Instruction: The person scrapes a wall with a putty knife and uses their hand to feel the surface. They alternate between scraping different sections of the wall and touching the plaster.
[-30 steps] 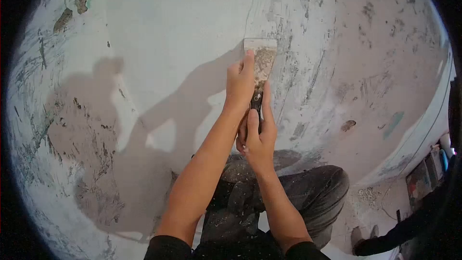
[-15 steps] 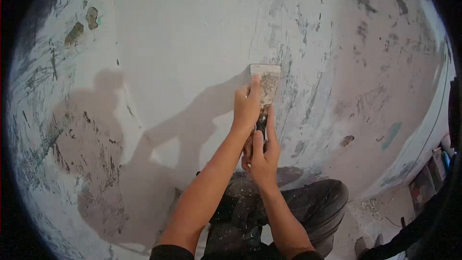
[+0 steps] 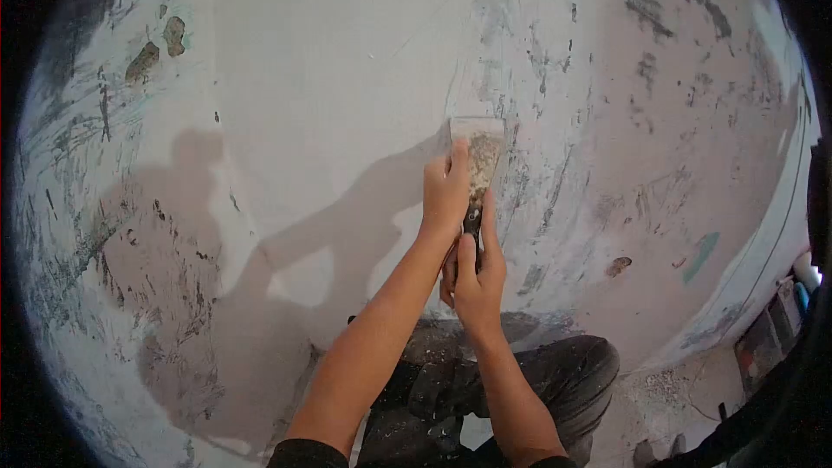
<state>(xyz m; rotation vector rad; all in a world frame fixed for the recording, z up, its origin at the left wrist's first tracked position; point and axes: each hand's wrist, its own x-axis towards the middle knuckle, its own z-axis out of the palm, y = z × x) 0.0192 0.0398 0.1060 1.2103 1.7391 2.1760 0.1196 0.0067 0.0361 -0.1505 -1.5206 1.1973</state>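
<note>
A wide putty knife [image 3: 484, 156] with a residue-caked blade and black handle is held upright against the wall [image 3: 347, 52]. The blade's top edge touches the pale surface where it meets a strip of grey scrape marks. My left hand [image 3: 445, 195] is closed on the blade's left side, its thumb or finger pressed along the metal. Lower down, my right hand [image 3: 478, 282] wraps the handle, one finger stretched up along it. The handle's lower end is partly hidden by my fingers.
Two dark chipped holes [image 3: 159, 50] mark the wall's upper left, and a smaller chip [image 3: 620, 266] lies right. My shadow falls on the left. My bent knee [image 3: 572, 368] is close to the wall's base. Debris [image 3: 663, 384] covers the floor beside a bin-like container [image 3: 767, 329].
The view has shifted slightly, so the knee and wall base appear a little lower. Both hands keep their hold on the putty knife, and its blade stays at nearly the same spot in view.
</note>
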